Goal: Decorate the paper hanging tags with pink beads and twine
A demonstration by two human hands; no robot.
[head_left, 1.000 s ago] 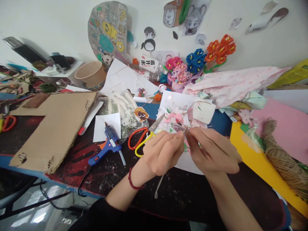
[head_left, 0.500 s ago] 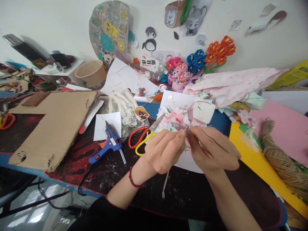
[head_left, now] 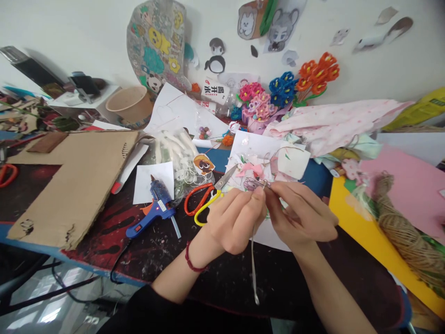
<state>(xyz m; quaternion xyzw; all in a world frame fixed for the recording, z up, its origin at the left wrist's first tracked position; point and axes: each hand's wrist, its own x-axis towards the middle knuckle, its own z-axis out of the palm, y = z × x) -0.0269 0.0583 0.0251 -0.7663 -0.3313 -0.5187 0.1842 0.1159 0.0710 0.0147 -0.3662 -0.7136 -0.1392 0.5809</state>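
Note:
Close together over the paper scraps, my left hand (head_left: 236, 218) and my right hand (head_left: 301, 211) both pinch a thin pale cord (head_left: 254, 273). Its loose end, finished in a small loop or knot, dangles below my left hand. The short piece between the fingertips is too small to make out clearly. Scissors (head_left: 205, 199) with one red and one yellow handle lie just left of my left hand, their blades toward the scraps. Pink and white paper scraps (head_left: 252, 169) are spread beyond my fingertips, partly hidden by my hands.
A blue glue gun (head_left: 156, 213) rests on white paper at the left, beside cut cardboard (head_left: 79, 176). Behind it is a plastic bag of white cords (head_left: 179, 155). Twine (head_left: 406, 222) lies right, on yellow card (head_left: 347, 218). Bright craft flowers (head_left: 259, 99) stand by the wall.
The cord's hanging end has swung right and now reaches lower. My right hand has shifted slightly left, while both hands remain pinched together.

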